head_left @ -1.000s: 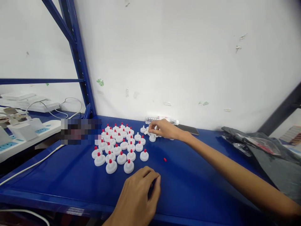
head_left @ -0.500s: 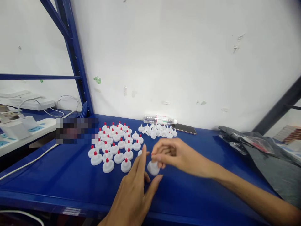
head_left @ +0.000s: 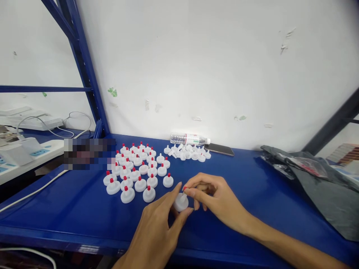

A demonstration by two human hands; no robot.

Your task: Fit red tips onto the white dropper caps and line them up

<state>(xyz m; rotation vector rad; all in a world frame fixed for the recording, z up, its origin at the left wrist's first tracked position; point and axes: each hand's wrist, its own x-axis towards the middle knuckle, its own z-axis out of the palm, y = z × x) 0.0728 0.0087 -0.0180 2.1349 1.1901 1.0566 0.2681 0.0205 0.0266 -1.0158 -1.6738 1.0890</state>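
Head view, only camera. Item: 1 white cap (head_left: 180, 205), low at centre between 2 bare hands, nozzle leaning to the right; whether its base rests on the table or is lifted cannot be told. Left hand (head_left: 157, 220): thumb and fingers curved round the base, closed on its rim. Right hand (head_left: 214, 192): thumb and forefinger pinched together on 1 small red tip (head_left: 184, 189) at the nozzle's top; remaining fingers curled under. Handling note, by judgement: base best held firm and level by the left hand, red tip set in line with the nozzle and pressed straight along it, since a slanted push could skew it or make the round base slip. Surface: blue table (head_left: 238, 179), smooth and somewhat glossy. On it, left of centre, a cluster of red-topped caps (head_left: 137, 161), upright, with 1 bare-nozzled cap (head_left: 160, 159) at its right side; farther back, a loose heap of white pieces (head_left: 189, 153), a clear bottle (head_left: 190, 139) on its side and a dark flat slab (head_left: 220, 149). Right: grey plastic sheeting (head_left: 316, 194). Room: pale scuffed wall (head_left: 196, 74), blue metal frame (head_left: 86, 67), and white power strip (head_left: 53, 149) at left.
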